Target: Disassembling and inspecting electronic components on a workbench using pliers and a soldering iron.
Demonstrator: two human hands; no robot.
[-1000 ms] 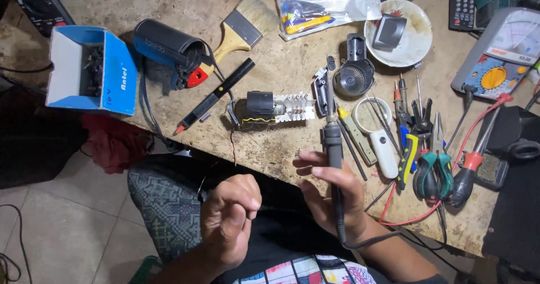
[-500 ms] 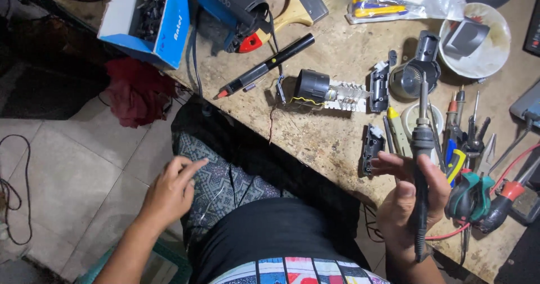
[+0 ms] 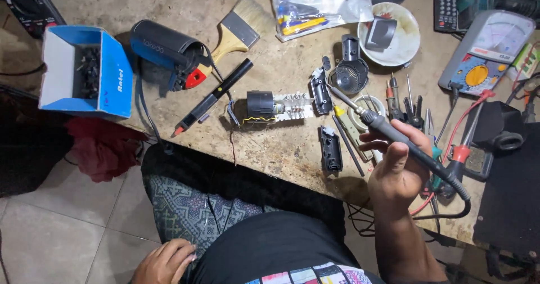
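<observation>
On the counter [image 3: 169, 3], the box [image 3: 84, 73] sits far left, the brush [image 3: 239, 28] right of it toward the far edge. The pen [image 3: 212, 97] lies left of the motor [image 3: 275, 107]. The bowl [image 3: 389, 34] stands far right of centre, the meter [image 3: 486, 53] to its right. The soldering iron [image 3: 394, 135] slants over the near right edge, above the pliers [image 3: 450, 160].

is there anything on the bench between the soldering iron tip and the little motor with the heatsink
Yes. The right hand holds the soldering iron, tip pointing up-left. Between its tip and the motor with the heatsink lies a small black casing piece, right beside the heatsink's end. Nothing else visible lies on that line.
</observation>
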